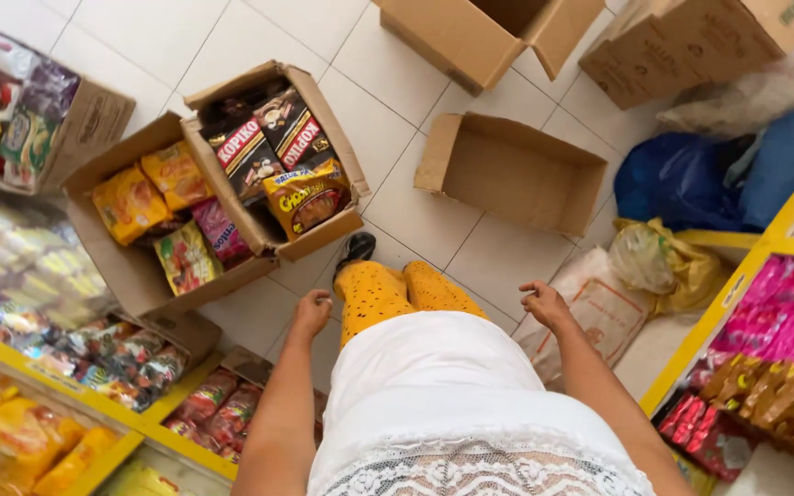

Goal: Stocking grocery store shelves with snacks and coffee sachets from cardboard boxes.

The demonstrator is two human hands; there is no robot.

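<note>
Nearest box: open cardboard box [310, 241] of snack packs on the tiled floor [140, 37], just ahead of the left hand; long axis runs from near-right to far-left, flaps open upward.
Left hand [311, 310]: arm straight down by the hip, fingers curled loosely, holding nothing.
Right hand [545, 304]: hangs by the other hip, fingers half bent and slightly apart, empty.
Packs: dark red-and-black bags at the back, one yellow-brown bag [307, 196] in front.
Second box [140, 276]: touching on its left; orange, pink and green packs.
Empty box [516, 174]: lies open, right of centre.
Shelves: yellow-edged shelf [732, 303] at right with pink and red packets.
</note>
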